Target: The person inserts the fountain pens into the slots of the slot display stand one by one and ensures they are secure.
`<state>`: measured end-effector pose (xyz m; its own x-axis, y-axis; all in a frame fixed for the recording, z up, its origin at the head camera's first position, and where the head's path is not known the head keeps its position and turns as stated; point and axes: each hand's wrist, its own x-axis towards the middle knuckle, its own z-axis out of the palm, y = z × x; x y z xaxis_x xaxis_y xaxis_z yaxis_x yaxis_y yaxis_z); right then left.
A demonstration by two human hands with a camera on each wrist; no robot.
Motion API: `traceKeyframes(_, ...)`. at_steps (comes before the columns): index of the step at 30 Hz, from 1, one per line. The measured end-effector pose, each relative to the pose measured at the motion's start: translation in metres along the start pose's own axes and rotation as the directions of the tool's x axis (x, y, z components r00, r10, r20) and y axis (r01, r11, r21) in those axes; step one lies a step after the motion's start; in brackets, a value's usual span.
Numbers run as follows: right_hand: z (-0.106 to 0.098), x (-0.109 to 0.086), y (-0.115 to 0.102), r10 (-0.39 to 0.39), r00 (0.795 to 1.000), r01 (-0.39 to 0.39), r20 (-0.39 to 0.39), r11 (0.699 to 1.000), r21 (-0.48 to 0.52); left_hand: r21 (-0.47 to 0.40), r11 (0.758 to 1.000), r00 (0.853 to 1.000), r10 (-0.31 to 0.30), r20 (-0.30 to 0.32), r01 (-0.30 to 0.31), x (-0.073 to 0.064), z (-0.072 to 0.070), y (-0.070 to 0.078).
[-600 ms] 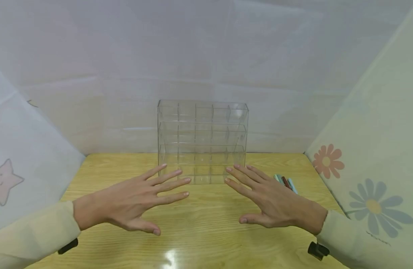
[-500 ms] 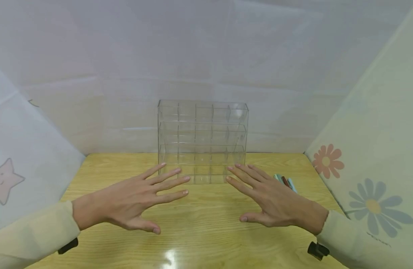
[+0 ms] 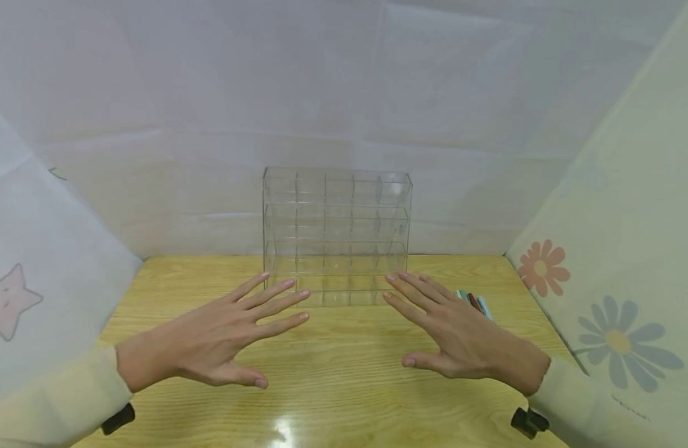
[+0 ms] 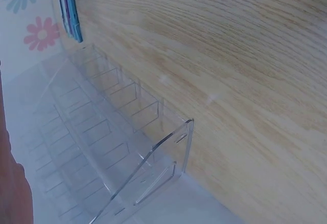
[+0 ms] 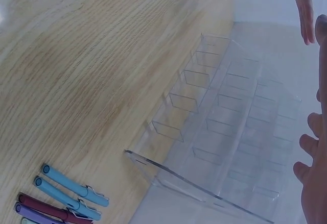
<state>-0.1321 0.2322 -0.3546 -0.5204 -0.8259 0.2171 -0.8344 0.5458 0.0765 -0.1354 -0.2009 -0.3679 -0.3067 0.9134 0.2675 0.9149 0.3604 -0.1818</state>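
Observation:
A clear acrylic rack (image 3: 337,214) with stepped rows of small compartments stands at the back of the table. My left hand (image 3: 220,339) is held out before its lower left part, palm down, fingers straight and spread. Opposite it, my right hand (image 3: 456,333) is spread the same way near the rack's lower right, holding nothing. Several capped pens (image 3: 474,303) lie side by side just beyond the right hand. Seen in the right wrist view, they include blue pens (image 5: 71,188), a dark red pen (image 5: 46,207) and a purple pen (image 5: 36,215).
The wood-grain table (image 3: 344,379) reaches back to a pale cloth backdrop (image 3: 332,81). Cloth with printed flowers (image 3: 618,342) closes the right side, and cloth with a pink star (image 3: 10,302) the left. A black wrist device (image 3: 118,419) sits under the left sleeve.
Both hands have drifted slightly apart, the left one to the left and the right one to the right. The fingers stay spread. The rack and pens keep their places on the table.

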Motion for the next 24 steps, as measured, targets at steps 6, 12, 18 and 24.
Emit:
traceKeyframes(6,0.001,-0.01,0.0,0.052,0.999,-0.052,0.005,0.998,0.023,-0.009,1.0,0.999,-0.03,-0.021,0.03,-0.001,0.006,0.002)
traceKeyframes(12,0.004,-0.02,0.002,0.113,0.994,-0.113,-0.002,0.993,0.03,-0.051,0.993,0.994,-0.108,-0.03,0.106,-0.006,0.012,0.002)
traceKeyframes(18,0.005,-0.027,0.002,0.168,0.986,-0.169,0.013,0.985,0.037,-0.099,0.982,0.984,-0.166,-0.06,0.16,-0.011,0.017,-0.001)
traceKeyframes(24,0.011,-0.035,0.004,0.208,0.978,-0.208,0.0,0.977,0.057,-0.136,0.972,0.975,-0.205,-0.086,0.193,-0.013,0.019,-0.005)
